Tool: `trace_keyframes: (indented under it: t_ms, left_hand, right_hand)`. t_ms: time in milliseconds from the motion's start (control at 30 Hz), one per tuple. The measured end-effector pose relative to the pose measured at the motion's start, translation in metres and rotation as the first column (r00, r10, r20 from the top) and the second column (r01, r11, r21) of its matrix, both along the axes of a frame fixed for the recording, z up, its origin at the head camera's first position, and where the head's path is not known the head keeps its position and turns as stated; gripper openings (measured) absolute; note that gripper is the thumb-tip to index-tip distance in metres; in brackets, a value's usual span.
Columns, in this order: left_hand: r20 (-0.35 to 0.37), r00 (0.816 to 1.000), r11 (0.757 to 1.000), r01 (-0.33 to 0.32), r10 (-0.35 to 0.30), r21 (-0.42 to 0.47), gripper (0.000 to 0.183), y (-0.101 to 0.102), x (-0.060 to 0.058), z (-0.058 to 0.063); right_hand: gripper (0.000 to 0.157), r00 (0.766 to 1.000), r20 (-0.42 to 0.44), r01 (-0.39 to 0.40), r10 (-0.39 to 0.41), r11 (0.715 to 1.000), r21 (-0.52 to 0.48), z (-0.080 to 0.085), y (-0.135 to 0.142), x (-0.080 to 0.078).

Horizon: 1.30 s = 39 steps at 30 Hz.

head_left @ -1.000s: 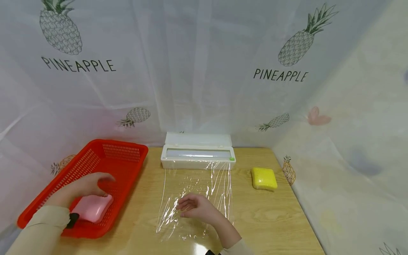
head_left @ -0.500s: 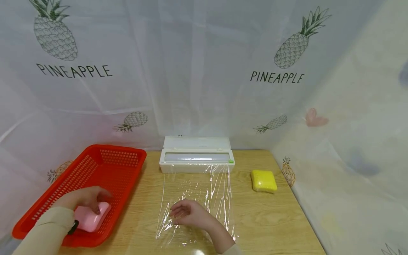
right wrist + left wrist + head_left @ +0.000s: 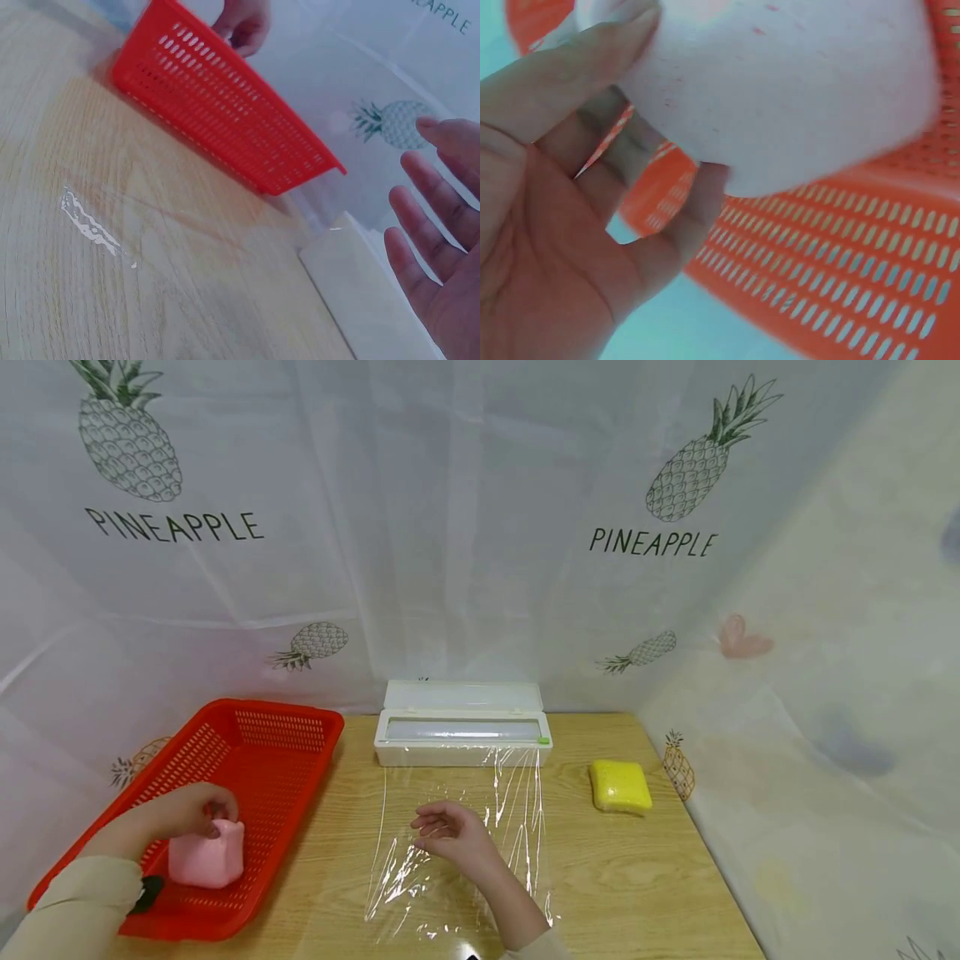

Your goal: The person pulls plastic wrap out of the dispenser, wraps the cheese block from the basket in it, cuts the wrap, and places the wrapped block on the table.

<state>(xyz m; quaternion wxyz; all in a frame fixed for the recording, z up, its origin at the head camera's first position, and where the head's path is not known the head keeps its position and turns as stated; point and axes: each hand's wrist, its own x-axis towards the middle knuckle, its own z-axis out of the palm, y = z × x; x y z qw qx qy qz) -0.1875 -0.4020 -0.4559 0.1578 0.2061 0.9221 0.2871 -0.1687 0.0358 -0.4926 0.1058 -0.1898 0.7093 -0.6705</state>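
My left hand [image 3: 197, 811] pinches a pink block with rounded corners [image 3: 206, 857] by its upper edge, inside the red basket [image 3: 279, 777]. The block is tilted up on edge. In the left wrist view the thumb lies on the near face of the pink block [image 3: 795, 90], which has small red specks, and fingers reach behind it. Over a sheet of clear cling film [image 3: 420, 877] hovers my right hand [image 3: 455, 837], its fingers relaxed and holding nothing. That film runs out toward me from a white cling film dispenser [image 3: 463, 754] whose lid stands raised.
A yellow block [image 3: 621, 786], similar in shape and shiny on top, lies on the wooden table [image 3: 622, 877] at the right. Curtains printed with pineapples [image 3: 480, 527] enclose the back and sides. The dispenser has a green slider [image 3: 543, 741] at its right end.
My left hand has reached down onto the pink block, taken hold of it and tipped it up toward the basket's left side. My right hand has stayed over the film, shifting only slightly.
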Motion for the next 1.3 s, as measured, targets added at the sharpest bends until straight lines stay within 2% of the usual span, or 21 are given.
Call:
trace_keyframes:
  t_ms: [100, 167, 267, 400, 467, 600, 700, 800, 933, 1033, 1100, 1167, 1233, 1300]
  left_hand:
    - [-0.122, 0.991, 0.998, -0.056, 0.052, -0.028, 0.022, 0.004, -0.001, 0.017]
    - [-0.207, 0.975, 0.993, -0.099, 0.085, -0.057, 0.022, 0.012, -0.001, 0.031]
    - [-0.313, 0.945, 0.988, -0.130, 0.099, -0.078, 0.020, 0.028, -0.001, 0.053]
    - [-0.335, 0.933, 0.986, -0.157, 0.130, -0.052, 0.021, 0.059, 0.004, 0.074]
    - [-0.335, 0.930, 0.985, -0.169, 0.151, -0.025, 0.023, 0.076, 0.008, 0.081]
    - [-0.378, 0.909, 0.984, -0.175, 0.174, 0.032, 0.027, 0.112, 0.017, 0.088]
    - [-0.403, 0.895, 0.982, -0.169, 0.191, 0.089, 0.028, 0.139, 0.020, 0.088]
    - [-0.404, 0.889, 0.973, -0.167, 0.218, 0.158, 0.027, 0.163, 0.019, 0.083]
    - [-0.400, 0.878, 0.951, -0.165, 0.262, 0.260, 0.026, 0.190, 0.014, 0.070]
    - [-0.362, 0.882, 0.920, -0.171, 0.303, 0.353, 0.027, 0.209, 0.011, 0.057]
    - [-0.302, 0.895, 0.888, -0.183, 0.328, 0.422, 0.027, 0.223, 0.010, 0.048]
    - [-0.218, 0.909, 0.846, -0.213, 0.355, 0.489, 0.029, 0.236, 0.010, 0.040]
    - [-0.116, 0.922, 0.792, -0.247, 0.370, 0.559, 0.029, 0.248, 0.010, 0.032]
    - [-0.021, 0.924, 0.729, -0.288, 0.383, 0.621, 0.029, 0.259, 0.010, 0.025]
  right_hand:
    - [0.037, 1.000, -0.021, 0.006, -0.007, 1.000, -0.020, 0.000, 0.003, 0.001]
    - [0.037, 0.999, -0.040, 0.008, -0.010, 0.999, -0.034, 0.001, 0.005, 0.003]
    - [0.037, 0.998, -0.055, 0.014, -0.017, 0.998, -0.060, 0.003, 0.009, 0.007]
    - [0.037, 0.998, -0.055, 0.030, -0.034, 0.997, -0.075, 0.001, 0.013, 0.015]
    - [0.037, 0.998, -0.051, 0.031, -0.035, 0.996, -0.085, -0.002, 0.014, 0.019]
    - [0.036, 0.998, -0.040, 0.036, -0.040, 0.996, -0.080, -0.006, 0.015, 0.024]
    - [0.035, 0.997, -0.045, 0.064, -0.067, 0.996, -0.065, -0.005, 0.016, 0.026]
    - [0.034, 0.994, -0.070, 0.081, -0.086, 0.994, -0.074, -0.004, 0.019, 0.025]
    - [0.028, 0.990, -0.123, 0.057, -0.072, 0.991, -0.117, -0.004, 0.026, 0.021]
    - [0.023, 0.985, -0.162, 0.027, -0.051, 0.989, -0.147, -0.007, 0.033, 0.020]
    - [0.022, 0.984, -0.174, 0.011, -0.038, 0.987, -0.159, -0.009, 0.038, 0.020]
    - [0.022, 0.983, -0.179, 0.005, -0.035, 0.987, -0.163, -0.011, 0.042, 0.020]
    - [0.024, 0.985, -0.169, 0.015, -0.044, 0.985, -0.171, -0.013, 0.045, 0.019]
    - [0.027, 0.984, -0.162, 0.037, -0.069, 0.981, -0.192, -0.015, 0.047, 0.018]
